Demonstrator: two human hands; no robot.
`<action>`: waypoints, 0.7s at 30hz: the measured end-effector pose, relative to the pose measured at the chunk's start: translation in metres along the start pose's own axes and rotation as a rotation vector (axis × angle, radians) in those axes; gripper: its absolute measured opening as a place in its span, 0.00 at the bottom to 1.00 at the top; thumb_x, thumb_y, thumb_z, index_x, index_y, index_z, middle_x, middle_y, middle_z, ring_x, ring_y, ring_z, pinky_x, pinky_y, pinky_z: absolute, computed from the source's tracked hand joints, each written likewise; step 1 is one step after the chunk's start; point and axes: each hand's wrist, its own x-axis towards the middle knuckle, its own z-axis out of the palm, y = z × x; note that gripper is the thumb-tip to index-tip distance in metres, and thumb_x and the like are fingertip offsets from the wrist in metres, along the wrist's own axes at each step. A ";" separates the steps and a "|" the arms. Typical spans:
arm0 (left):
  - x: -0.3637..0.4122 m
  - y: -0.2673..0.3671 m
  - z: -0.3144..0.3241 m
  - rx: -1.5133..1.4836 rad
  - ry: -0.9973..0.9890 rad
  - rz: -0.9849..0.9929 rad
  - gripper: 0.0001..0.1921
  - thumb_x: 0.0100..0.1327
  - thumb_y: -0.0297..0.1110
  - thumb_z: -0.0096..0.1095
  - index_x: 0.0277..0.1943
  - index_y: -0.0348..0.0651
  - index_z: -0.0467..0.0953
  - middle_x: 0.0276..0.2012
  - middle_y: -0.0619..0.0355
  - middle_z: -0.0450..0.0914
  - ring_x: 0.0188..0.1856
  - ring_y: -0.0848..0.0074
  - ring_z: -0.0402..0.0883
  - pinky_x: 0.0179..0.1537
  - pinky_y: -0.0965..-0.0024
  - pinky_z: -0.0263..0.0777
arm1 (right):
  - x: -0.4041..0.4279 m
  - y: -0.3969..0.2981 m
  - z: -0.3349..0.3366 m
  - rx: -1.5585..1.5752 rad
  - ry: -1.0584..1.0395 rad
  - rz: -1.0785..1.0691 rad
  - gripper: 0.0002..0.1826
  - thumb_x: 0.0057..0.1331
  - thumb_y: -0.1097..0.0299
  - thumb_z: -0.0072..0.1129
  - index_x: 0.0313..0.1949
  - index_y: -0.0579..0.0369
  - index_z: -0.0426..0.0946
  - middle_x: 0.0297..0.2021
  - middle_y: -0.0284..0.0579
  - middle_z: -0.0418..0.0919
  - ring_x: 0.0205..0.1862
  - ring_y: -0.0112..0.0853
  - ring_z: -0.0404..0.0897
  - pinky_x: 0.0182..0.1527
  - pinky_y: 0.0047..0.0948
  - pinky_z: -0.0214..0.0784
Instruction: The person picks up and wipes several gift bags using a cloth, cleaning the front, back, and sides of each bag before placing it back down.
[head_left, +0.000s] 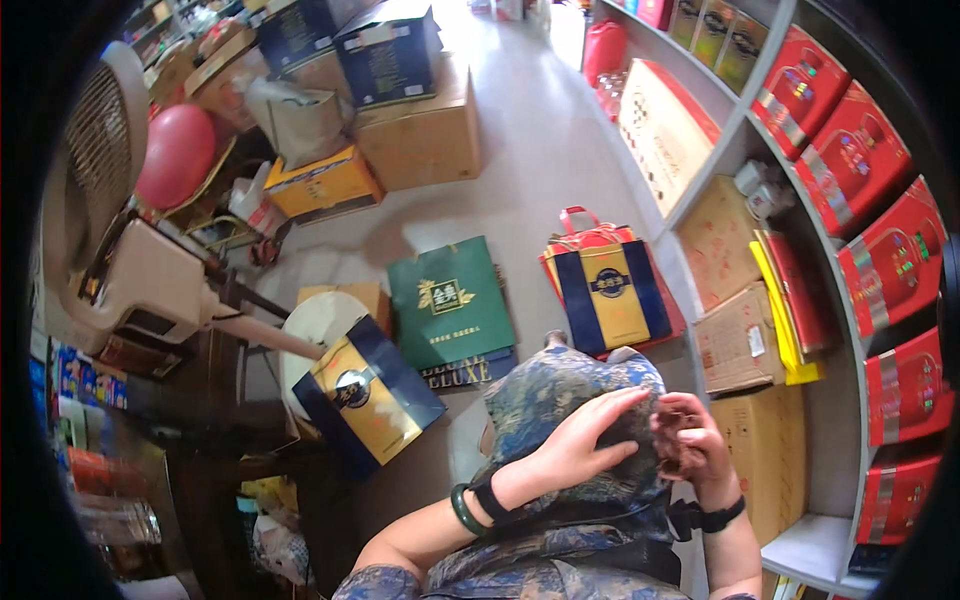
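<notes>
My right hand (707, 459) is closed around a crumpled reddish-brown cloth (675, 435), held close above my right thigh. Just left of it, my left hand (577, 439) is stretched flat over my camouflage-patterned clothing (525, 397), thumb apart from the fingers and nothing in its grasp. A dark green bangle (466, 511) and a black band (489, 501) circle the left wrist. Beyond my knees, a navy-and-gold paper bag (611, 296) lies on top of red bags. A green paper bag (454, 304) rests on another dark bag to its left.
On the left, a pedestal fan (150, 292) stands beside a round stool (300, 330) and another navy-and-gold bag (367, 394). Cardboard boxes (420, 139) are stacked farther off. Along my right runs a grey shelf unit (814, 195) holding red gift boxes (892, 262) and cartons.
</notes>
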 end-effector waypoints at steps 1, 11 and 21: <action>-0.001 -0.004 -0.004 -0.068 0.050 -0.040 0.34 0.62 0.28 0.67 0.70 0.38 0.63 0.68 0.46 0.68 0.70 0.61 0.66 0.70 0.59 0.59 | 0.002 -0.003 -0.004 0.028 -0.012 -0.018 0.32 0.53 0.65 0.59 0.59 0.59 0.70 0.46 0.51 0.77 0.41 0.35 0.80 0.43 0.28 0.77; -0.078 -0.071 -0.093 -0.909 1.104 -0.472 0.21 0.69 0.39 0.64 0.61 0.42 0.71 0.50 0.55 0.83 0.52 0.71 0.81 0.54 0.65 0.74 | 0.010 -0.023 -0.017 0.050 0.044 -0.116 0.17 0.60 0.59 0.56 0.47 0.51 0.71 0.40 0.47 0.74 0.34 0.32 0.77 0.31 0.26 0.74; -0.248 -0.214 -0.071 -1.476 1.772 -1.023 0.26 0.67 0.51 0.64 0.56 0.42 0.66 0.58 0.50 0.72 0.66 0.58 0.68 0.69 0.37 0.52 | 0.054 -0.013 -0.065 0.244 0.123 -0.070 0.17 0.65 0.59 0.55 0.52 0.46 0.71 0.44 0.47 0.76 0.36 0.36 0.79 0.30 0.29 0.78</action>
